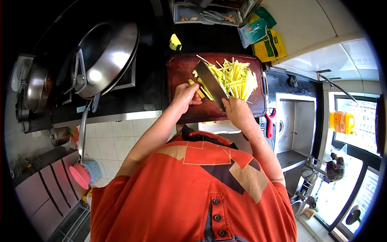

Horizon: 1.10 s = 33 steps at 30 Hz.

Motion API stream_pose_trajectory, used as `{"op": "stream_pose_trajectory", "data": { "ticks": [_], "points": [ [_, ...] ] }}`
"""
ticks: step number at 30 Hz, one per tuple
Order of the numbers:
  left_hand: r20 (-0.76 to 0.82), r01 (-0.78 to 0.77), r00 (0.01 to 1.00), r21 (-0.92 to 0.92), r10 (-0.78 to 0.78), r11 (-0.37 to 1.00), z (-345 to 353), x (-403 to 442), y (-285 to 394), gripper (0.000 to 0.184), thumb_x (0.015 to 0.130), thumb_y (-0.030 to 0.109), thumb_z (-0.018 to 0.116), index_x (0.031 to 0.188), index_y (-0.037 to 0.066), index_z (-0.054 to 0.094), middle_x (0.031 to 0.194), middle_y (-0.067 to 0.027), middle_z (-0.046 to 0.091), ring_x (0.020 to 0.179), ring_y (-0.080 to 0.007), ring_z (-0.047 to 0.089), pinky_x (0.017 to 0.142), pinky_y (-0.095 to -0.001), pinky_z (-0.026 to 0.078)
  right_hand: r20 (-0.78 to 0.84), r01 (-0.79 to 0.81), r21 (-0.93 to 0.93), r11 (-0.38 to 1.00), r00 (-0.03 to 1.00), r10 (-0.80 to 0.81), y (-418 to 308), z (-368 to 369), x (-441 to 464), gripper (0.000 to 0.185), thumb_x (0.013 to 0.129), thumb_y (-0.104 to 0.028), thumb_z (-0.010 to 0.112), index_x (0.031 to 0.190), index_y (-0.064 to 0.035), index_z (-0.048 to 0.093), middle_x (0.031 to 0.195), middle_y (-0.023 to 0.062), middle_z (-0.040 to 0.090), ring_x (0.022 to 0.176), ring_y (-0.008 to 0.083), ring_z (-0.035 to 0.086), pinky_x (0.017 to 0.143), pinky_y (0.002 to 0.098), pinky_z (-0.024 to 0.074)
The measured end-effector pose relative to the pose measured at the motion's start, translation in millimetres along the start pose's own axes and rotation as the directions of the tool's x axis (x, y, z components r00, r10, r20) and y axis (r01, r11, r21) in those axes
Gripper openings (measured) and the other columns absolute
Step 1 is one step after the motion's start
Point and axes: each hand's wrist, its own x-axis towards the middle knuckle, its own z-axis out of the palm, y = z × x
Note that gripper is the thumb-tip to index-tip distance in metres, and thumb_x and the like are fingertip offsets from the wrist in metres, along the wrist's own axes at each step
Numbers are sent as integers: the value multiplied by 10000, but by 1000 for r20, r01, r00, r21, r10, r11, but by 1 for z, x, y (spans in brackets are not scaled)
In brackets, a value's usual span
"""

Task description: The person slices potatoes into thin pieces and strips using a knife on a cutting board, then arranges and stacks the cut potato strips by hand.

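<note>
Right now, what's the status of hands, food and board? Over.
Right hand gripping broad grey metal cleaver. Left hand at yellow-green cut pieces, close beside cleaver. Pale yellow strips heaped on dark red rectangular board, crowding cleaver's other side.

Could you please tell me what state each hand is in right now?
Left hand: partly closed, holding yellow-green pieces.
Right hand: closed, holding the cleaver.

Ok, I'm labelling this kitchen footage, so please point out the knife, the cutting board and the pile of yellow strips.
Knife (pixel 212 84): head view, middle of the blade.
Cutting board (pixel 178 69): head view, bare upper-left surface.
Pile of yellow strips (pixel 240 78): head view, middle of the heap.
</note>
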Motion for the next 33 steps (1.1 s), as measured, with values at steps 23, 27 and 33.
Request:
{"op": "stream_pose_trajectory", "data": {
  "ticks": [23,27,33],
  "points": [
    [-67,-66,995,167,78,984,11,5,-3,193,856,167,611,756,6,573,638,-72,593,486,-154,599,445,-289,543,-106,-125,-32,992,987,121,45,18,-11,350,925,-260,503,784,44,605,704,287,607,703,457,611,677,521,491],
    [-79,-78,992,240,99,968,15,5,-4,176,865,166,617,788,15,567,664,-72,590,498,-155,603,450,-280,539,-89,-139,62,988,986,144,32,19,-21,338,927,-246,502,781,43,598,699,294,596,711,469,599,675,529,482],
    [-57,-71,994,280,90,958,14,-3,-3,215,879,195,626,790,8,568,671,-79,592,522,-163,620,469,-274,539,-59,-157,89,984,985,163,17,12,-32,305,925,-222,504,790,40,587,696,292,595,708,466,601,668,529,481]
  ]
}}
